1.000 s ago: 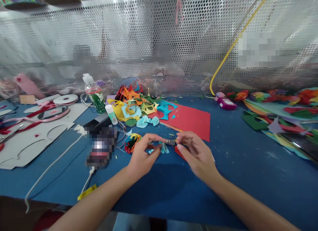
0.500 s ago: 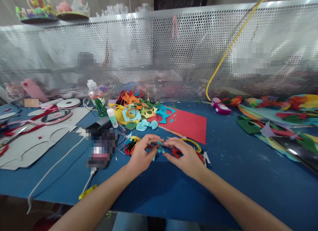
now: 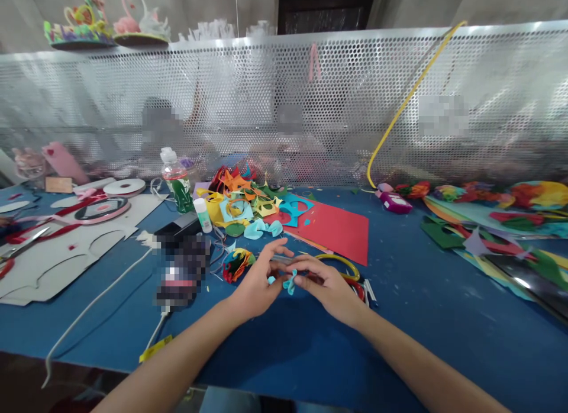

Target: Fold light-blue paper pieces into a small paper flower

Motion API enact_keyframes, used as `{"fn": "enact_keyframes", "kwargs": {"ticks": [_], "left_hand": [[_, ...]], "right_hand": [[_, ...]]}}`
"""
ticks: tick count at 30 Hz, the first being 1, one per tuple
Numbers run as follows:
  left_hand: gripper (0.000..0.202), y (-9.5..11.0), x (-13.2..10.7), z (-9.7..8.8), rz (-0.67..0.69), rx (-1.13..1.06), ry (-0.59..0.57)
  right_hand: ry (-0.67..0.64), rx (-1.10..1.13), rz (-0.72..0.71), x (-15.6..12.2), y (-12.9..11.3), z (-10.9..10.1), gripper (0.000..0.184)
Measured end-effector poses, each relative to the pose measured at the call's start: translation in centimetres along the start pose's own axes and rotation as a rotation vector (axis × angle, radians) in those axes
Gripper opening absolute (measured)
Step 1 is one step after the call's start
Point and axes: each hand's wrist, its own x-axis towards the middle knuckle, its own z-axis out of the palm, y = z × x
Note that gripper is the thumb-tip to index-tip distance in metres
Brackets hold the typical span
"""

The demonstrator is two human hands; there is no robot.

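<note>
Above the blue table, a small light-blue curled paper piece is pinched between both hands. My right hand grips it from the right, thumb and fingers closed together. My left hand closes on its left side with the thumb near the loops, while one finger stays raised. Another bit of light blue shows behind the left thumb; whether it belongs to the same piece I cannot tell. Just behind my left hand lies a multicoloured paper bundle. Red-handled scissors are partly hidden behind my right hand.
Coloured paper scraps and a red sheet lie beyond the hands. A glue stick, a bottle and a yellow roll stand close by. A white cable runs at left. A perforated metal panel closes the back.
My hands have come closer together and sit slightly lower. The light-blue piece has turned and now hangs nearer my right fingertips. The view has tilted up a little.
</note>
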Motion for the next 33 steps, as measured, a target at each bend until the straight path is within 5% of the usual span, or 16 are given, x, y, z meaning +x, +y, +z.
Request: {"fn": "enact_keyframes", "kwargs": {"ticks": [6,14,22,33], "left_hand": [[0.015,1.7,0.1,-0.4,0.065,0.090,0.004],[0.013,1.5,0.1,-0.2,0.024,0.073,0.042],[0.008,2.1,0.1,-0.2,0.120,0.211,0.043],[0.010,1.7,-0.1,-0.1,0.039,0.200,0.079]], "right_hand": [[0.113,0.083,0.037,0.0,0.5,-0.6,0.017],[0.081,0.111,0.043,-0.2,0.3,-0.3,0.019],[0.021,0.055,-0.050,-0.4,0.2,-0.3,0.018],[0.021,-0.086,-0.170,-0.8,-0.9,-0.5,0.005]]}}
